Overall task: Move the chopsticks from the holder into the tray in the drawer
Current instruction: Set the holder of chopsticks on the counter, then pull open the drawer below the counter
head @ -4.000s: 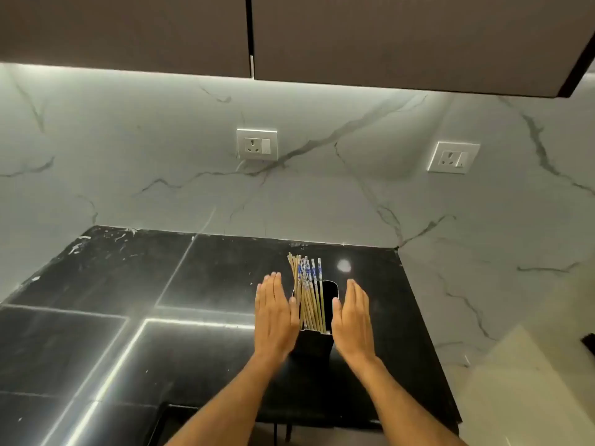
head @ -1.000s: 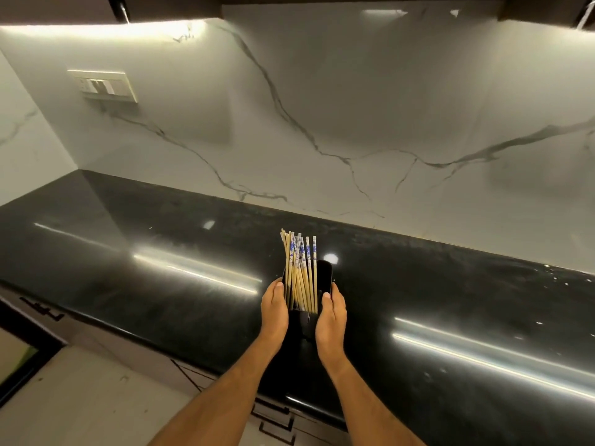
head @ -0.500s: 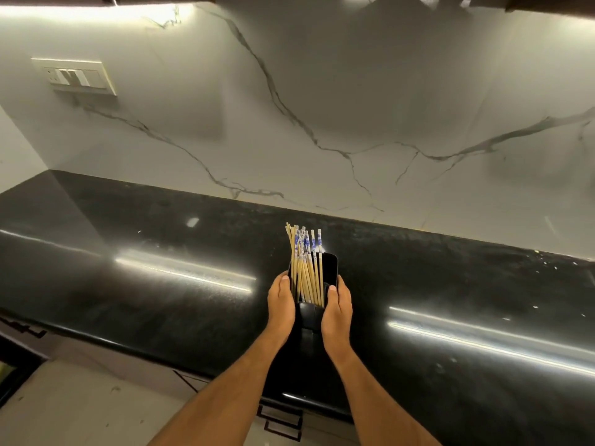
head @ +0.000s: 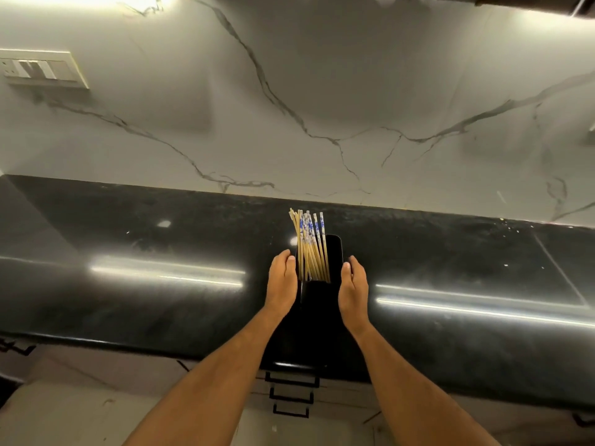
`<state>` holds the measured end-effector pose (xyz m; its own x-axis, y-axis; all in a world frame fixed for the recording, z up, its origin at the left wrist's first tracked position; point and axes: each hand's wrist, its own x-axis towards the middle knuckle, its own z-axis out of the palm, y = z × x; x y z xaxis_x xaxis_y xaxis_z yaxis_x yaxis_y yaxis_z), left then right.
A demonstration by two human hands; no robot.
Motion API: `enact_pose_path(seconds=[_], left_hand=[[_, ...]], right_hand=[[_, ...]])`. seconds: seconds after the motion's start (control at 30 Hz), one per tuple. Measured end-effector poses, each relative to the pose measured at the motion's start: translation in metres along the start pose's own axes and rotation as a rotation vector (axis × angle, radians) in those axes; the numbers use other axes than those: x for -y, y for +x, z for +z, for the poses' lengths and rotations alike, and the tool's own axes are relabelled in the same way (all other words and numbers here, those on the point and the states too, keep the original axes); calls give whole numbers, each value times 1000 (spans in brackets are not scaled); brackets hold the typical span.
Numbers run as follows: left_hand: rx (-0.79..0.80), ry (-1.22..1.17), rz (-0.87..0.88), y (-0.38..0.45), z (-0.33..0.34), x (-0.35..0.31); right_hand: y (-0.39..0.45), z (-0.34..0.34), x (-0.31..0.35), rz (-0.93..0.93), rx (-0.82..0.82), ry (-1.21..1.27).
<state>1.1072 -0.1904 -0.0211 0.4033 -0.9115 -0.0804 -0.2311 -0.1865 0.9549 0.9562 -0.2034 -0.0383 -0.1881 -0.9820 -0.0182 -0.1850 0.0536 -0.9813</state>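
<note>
Polished black stone counter (head: 135, 284) spanning the full width, streaked with long bright reflections of overhead lighting left and right of centre; small pale flecks scattered toward the right end. Behind the back edge, a white marble backsplash (head: 322, 91) with grey veins branching across the middle and out to the right. Switch plate (head: 38, 69) mounted high at the left of the backsplash. Underside of a dark wall cabinet (head: 515, 1) just visible at the top right corner. Black holder (head: 333, 252) standing at mid-length of the counter, between front and back edges, hard to separate from the dark surface below its rim. Chopsticks (head: 310, 249) upright in the holder's left part, bamboo-coloured, several with blue-and-white patterned tops, fanned slightly and reaching toward the back edge. Left hand (head: 283, 284) against the holder's left side, fingers straight and pressed together, palm inward. Right hand (head: 354, 288) against the right side, fingers likewise held together and only slightly bent. Below the front edge, a stack of drawers (head: 291, 395) with black bar handles, closed; pale floor (head: 80, 413) at lower left.
</note>
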Motion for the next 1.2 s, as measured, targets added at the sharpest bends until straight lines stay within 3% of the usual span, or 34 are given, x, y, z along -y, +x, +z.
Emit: enact_pose_path(seconds=[0.23,0.53,0.83,1.1,1.2], left_hand=[[130,487,320,-45,-42,32],[142,810,654,-116,-75,80],[204,891,664,-204,-91,137],[367,978,373,-211,-72,180],[381,993,356,-189,-53,191]], right_hand=[[-60,-22,-20,-110,12,-276],[-159,-40,-52,-437,87,-803],[-229,-51,-110,-489,301,-1011],[-219,-37,-151,-347,468,-1088],[-204,-22,-161,-272,552,-1115]])
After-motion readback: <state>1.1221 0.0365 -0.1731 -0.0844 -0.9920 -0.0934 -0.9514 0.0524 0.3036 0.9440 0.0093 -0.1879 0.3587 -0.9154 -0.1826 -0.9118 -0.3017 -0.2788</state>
